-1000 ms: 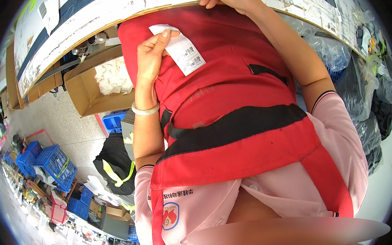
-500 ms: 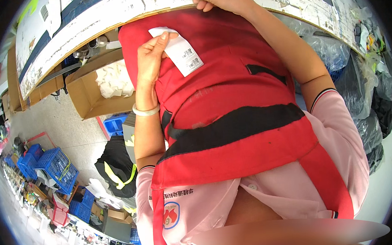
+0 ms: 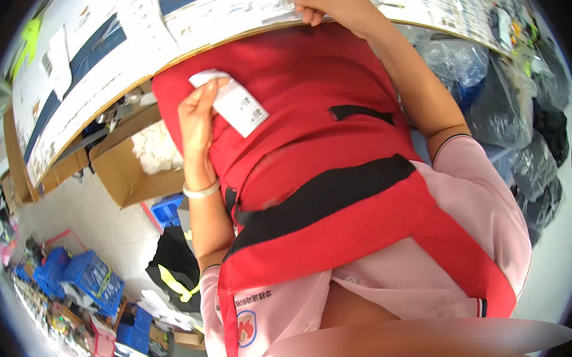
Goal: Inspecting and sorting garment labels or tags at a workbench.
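Right hand (image 3: pixel 336 6) moved farther from left hand (image 3: pixel 197 116), latter pinching one label (image 3: pixel 242 108).

The left hand (image 3: pixel 198 117) pinches; the right hand (image 3: pixel 334 4) curls farther forward.

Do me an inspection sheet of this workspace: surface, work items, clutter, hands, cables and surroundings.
Surface: white table, patchy and worn, with dark strips on it.
Work items: white label with barcodes, in front of the red apron.
Clutter: open cardboard box with white scraps; plastic bags at right.
Hands: left hand pinches the label; right hand is at the table's near edge, its grip unclear.
Cables: nothing seen.
Surroundings: grey floor, blue crates, black cloth at left.
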Demonstrator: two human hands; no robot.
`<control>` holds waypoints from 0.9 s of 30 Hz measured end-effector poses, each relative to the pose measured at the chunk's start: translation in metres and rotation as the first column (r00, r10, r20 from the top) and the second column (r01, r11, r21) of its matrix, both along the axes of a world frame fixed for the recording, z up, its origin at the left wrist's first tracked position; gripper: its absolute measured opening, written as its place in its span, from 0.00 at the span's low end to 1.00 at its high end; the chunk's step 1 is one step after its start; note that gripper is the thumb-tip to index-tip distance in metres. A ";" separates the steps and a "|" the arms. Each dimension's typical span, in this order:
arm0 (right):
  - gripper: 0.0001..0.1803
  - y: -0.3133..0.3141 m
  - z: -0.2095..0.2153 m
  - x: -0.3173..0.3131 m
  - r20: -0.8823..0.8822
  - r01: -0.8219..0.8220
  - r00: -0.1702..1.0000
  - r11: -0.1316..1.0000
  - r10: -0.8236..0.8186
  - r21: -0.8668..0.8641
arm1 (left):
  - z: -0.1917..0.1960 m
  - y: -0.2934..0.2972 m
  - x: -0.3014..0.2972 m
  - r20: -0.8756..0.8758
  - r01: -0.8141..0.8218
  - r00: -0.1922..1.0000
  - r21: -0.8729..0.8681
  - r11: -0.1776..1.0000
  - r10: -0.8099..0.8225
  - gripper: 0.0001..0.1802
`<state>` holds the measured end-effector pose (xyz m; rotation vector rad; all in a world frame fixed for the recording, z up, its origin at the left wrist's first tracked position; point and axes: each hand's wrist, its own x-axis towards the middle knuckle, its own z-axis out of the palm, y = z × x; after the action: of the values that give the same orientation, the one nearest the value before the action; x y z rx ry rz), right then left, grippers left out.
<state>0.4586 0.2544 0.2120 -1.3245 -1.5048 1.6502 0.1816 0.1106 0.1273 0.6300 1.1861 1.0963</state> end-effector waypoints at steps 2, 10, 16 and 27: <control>0.05 0.009 -0.005 0.034 0.011 0.144 0.989 0.988 -0.145 0.059 | 0.002 -0.002 -0.002 -0.004 -0.007 1.000 0.021 1.000 0.007 0.13; 0.10 0.032 -0.025 0.108 0.605 0.124 0.658 0.856 -0.449 0.501 | 0.016 0.000 0.002 0.018 0.149 0.988 0.037 0.988 -0.150 0.16; 0.07 0.004 -0.022 0.054 0.426 0.107 0.806 0.810 -0.410 0.577 | 0.028 -0.005 0.007 0.085 0.151 0.985 0.013 0.988 -0.152 0.17; 0.13 -0.069 -0.038 -0.067 -0.048 -0.395 0.919 0.907 0.392 -0.145 | 0.022 -0.006 0.010 0.223 0.041 0.973 0.085 0.996 -0.059 0.14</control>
<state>0.3913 0.1856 0.1742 -1.1259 -1.7521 2.0566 0.1920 0.1045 0.1492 0.5774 0.9303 1.1448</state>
